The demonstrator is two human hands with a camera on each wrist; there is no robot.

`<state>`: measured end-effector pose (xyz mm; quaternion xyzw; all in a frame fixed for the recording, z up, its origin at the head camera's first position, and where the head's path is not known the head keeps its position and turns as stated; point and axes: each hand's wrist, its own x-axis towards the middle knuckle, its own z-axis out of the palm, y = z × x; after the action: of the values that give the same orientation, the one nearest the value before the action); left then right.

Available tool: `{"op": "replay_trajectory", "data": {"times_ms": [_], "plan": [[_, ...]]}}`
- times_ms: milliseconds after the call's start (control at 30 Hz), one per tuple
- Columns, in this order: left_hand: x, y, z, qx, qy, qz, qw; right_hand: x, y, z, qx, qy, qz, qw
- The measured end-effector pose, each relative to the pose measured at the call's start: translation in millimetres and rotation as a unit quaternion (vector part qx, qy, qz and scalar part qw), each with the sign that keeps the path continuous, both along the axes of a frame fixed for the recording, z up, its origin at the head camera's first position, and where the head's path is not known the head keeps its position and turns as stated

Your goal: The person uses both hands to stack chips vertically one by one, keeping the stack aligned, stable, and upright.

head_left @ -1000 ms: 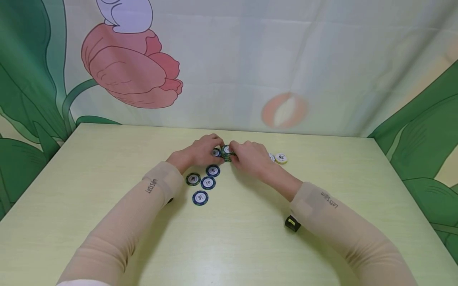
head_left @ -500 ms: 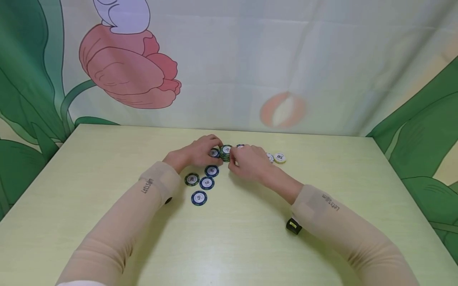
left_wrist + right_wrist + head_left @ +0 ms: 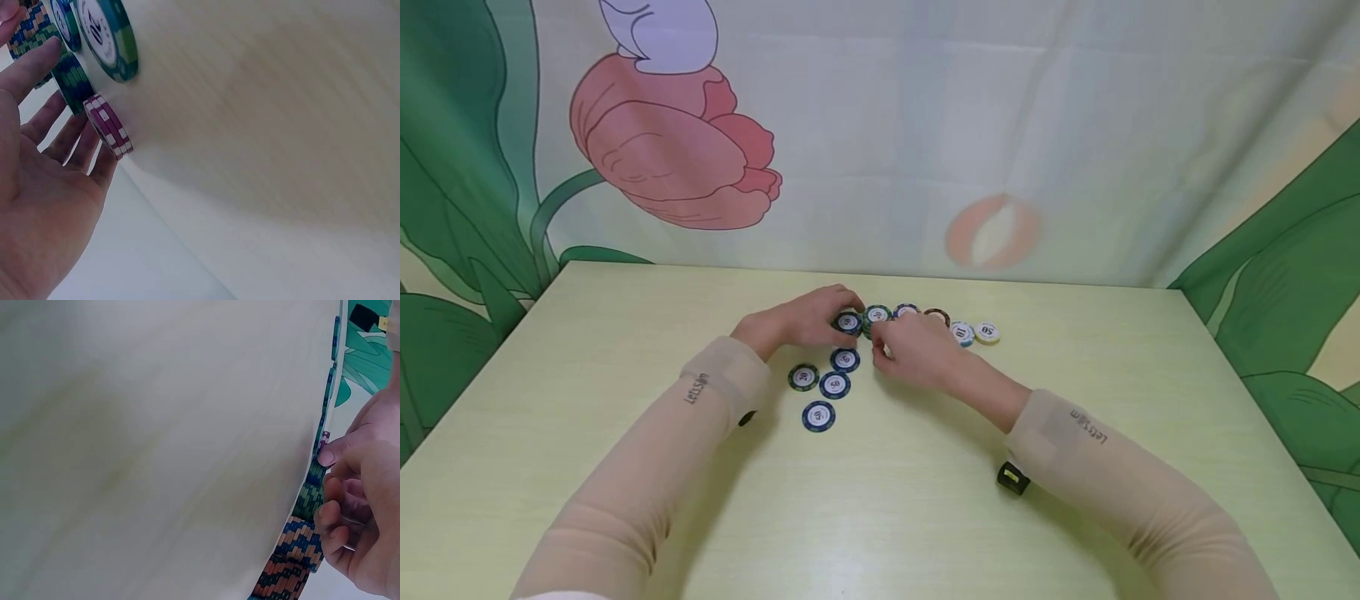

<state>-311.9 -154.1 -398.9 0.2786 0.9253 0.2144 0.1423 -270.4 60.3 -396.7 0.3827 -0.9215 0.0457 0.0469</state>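
Note:
My left hand (image 3: 808, 318) holds a short stack of blue poker chips (image 3: 847, 322), thumb on the near side and fingers behind. Against it on the right stands a stack of green chips (image 3: 877, 315). The right hand (image 3: 921, 350) hovers in front of the row, its fingers loosely curled with no chip visible in them. In the left wrist view, a purple-and-white chip stack (image 3: 107, 127) stands by the left fingers; the hand hides it from the head view. Orange-and-blue chips (image 3: 299, 540) show beside the right fingers.
The row runs on rightward with a brown-edged stack (image 3: 937, 315), a light-blue stack (image 3: 962, 333) and a yellow stack (image 3: 987, 333). Loose blue chips (image 3: 835, 385) and a green chip (image 3: 803, 377) lie flat nearer on the table (image 3: 880, 517). A printed curtain (image 3: 865, 150) hangs behind.
My right hand has drawn away from the green stack, slightly toward me, uncovering more of the row. The left hand has shifted slightly left and stays at the blue stack.

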Motion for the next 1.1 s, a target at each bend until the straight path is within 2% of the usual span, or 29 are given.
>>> {"op": "replay_trajectory", "data": {"times_ms": [300,767,933,1100], "plan": [[2.0,-6.7,2.4,-0.001,0.005,-0.001,1.0000,2.1,-4.3,-2.1,0.009,-0.021,0.021,0.9995],[1.5,-11.4,1.3,-0.004,-0.010,0.024,0.9997,8.5,-9.7,-1.4,0.034,-0.050,0.035,0.9975],[2.8,-12.0,2.6,-0.006,-0.007,0.024,0.9997,8.9,-9.0,-0.9,0.038,-0.051,0.031,0.9975],[3.3,-15.2,2.5,-0.003,-0.009,0.036,0.9993,7.9,-7.2,-0.5,0.045,-0.049,0.019,0.9976]]}}
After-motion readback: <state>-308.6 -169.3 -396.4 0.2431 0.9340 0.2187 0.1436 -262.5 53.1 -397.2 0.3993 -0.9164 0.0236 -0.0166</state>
